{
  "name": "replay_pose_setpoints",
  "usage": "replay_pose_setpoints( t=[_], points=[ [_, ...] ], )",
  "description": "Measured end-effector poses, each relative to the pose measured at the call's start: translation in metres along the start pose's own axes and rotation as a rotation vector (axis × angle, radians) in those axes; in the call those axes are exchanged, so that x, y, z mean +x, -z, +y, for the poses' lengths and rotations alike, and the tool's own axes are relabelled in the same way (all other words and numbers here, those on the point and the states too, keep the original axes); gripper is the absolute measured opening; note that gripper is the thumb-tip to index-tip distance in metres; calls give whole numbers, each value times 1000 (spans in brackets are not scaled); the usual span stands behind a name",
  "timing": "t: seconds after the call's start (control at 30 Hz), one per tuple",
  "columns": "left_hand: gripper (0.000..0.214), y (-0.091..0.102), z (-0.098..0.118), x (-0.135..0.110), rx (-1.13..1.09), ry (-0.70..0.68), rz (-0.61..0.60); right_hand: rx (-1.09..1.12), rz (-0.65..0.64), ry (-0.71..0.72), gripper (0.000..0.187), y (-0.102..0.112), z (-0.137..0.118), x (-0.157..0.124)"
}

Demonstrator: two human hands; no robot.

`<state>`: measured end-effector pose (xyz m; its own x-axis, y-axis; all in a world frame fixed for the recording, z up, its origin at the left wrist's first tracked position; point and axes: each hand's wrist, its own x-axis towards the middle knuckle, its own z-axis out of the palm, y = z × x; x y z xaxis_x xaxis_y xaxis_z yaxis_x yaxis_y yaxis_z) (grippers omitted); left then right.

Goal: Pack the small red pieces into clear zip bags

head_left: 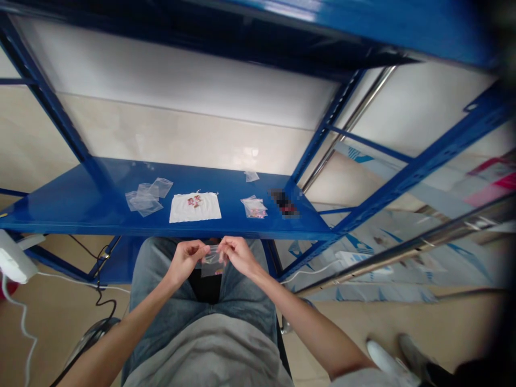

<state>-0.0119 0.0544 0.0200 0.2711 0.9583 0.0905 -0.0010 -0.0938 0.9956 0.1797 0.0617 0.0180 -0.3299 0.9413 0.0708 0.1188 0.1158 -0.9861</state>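
Observation:
Between my two hands is a small clear zip bag [211, 264], held over my lap just in front of the shelf edge. My left hand [187, 258] pinches its upper left corner. My right hand [237, 253] grips the upper right side, fingers bent around it. Something small and reddish shows near the bag's lower right, too small to make out. Beyond my hands, a white cloth pouch [195, 214] lies flat on the blue shelf with several small reddish pieces [194, 201] on it.
Several clear zip bags [145, 198] lie overlapping on the left of the shelf [108, 215]. Right of the pouch are filled small bags [255, 207], another clear bag [252, 176] and a blurred dark object [284, 203]. Blue posts [322, 129] frame the shelf; a second shelf hangs overhead.

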Motion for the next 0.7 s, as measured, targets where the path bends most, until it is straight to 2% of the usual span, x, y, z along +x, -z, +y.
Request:
replay_pose_setpoints(
  t=[0.13,0.23,0.33,0.43,0.47,0.57,0.63,0.7],
  points=[
    [34,0,4,-1,73,-10,-13,-127,35,130,31,1,-15,-5],
    [31,0,7,-4,-18,12,-3,-149,153,223,32,14,-34,-5],
    [29,1,7,-9,-229,88,14,-85,316,250,31,46,-52,9],
    [28,3,6,-13,-330,144,-20,-69,505,240,31,91,-64,38],
    [28,3,5,-13,-337,156,-33,-113,560,249,31,106,-66,50],
    [29,1,3,-11,-306,188,-58,-332,561,203,29,143,-63,83],
    [28,0,1,-9,-277,208,-59,-546,563,155,25,154,-58,99],
    [26,-1,0,-8,-290,241,-64,-778,599,161,23,150,-54,109]
  ],
)
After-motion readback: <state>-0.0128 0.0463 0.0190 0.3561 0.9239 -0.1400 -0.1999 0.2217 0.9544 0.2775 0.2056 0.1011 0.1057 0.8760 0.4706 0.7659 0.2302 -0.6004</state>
